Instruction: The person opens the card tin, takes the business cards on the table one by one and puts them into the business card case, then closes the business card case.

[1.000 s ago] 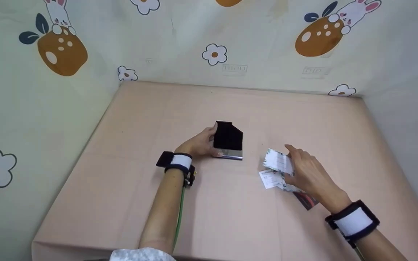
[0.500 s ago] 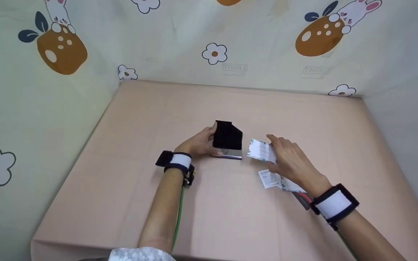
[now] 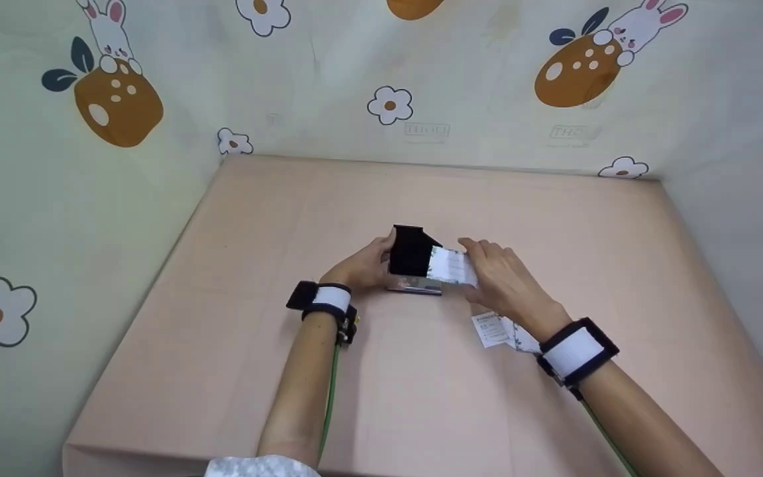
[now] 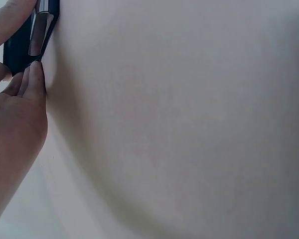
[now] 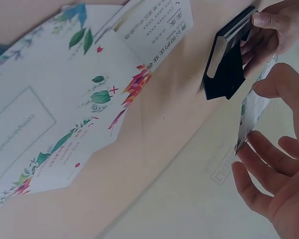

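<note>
Leftmost, left hand (image 3: pixel 360 266): fingers and thumb curled round the black card holder (image 3: pixel 411 252), which stands propped open on the table (image 3: pixel 222 331), unmoved over the last second. Centre, card (image 3: pixel 451 266): white, printed, pinched at its edges by the right hand (image 3: pixel 504 281); a second ago it hung over the loose pile, now its leading end touches the holder's mouth, so insertion looks close. Right, remaining cards (image 3: pixel 497 329): a small loose pile flat on the table, just beside the right wrist, floral print and text visible in the right wrist view.
</note>
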A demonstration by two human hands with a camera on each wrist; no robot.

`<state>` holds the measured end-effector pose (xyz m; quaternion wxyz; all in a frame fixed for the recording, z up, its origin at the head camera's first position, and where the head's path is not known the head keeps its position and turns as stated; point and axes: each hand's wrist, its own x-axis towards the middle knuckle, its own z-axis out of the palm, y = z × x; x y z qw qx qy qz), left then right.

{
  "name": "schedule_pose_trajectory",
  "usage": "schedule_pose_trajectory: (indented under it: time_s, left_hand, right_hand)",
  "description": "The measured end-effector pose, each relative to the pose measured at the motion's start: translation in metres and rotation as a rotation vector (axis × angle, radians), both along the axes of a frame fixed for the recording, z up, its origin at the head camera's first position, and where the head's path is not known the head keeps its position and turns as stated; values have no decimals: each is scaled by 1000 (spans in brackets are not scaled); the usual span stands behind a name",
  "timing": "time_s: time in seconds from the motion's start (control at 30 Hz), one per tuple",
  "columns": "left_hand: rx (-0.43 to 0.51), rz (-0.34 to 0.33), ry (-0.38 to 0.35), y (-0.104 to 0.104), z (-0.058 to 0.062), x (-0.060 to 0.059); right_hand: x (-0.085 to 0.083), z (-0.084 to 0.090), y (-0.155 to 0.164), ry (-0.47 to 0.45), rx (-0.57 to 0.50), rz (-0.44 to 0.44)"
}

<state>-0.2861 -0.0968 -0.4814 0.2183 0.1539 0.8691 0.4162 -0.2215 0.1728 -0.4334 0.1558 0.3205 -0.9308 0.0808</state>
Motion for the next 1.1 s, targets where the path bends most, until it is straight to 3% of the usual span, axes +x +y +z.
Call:
schedule_pose_trajectory:
  time_s: [0.3, 0.6, 0.8, 1.1]
  left_hand:
    - [-3, 10, 4, 1, 0, -1]
    - [71, 41, -22, 1, -2, 0]
    - [61, 50, -17, 2, -3, -2]
    - [110, 17, -15, 2, -2, -2]
  right_hand:
    - [-10, -1, -13, 39, 5, 35]
    - [-24, -3, -32, 9, 29, 43]
    - [-30, -3, -43, -11, 43, 51]
    - [-38, -11, -54, -17, 105, 57]
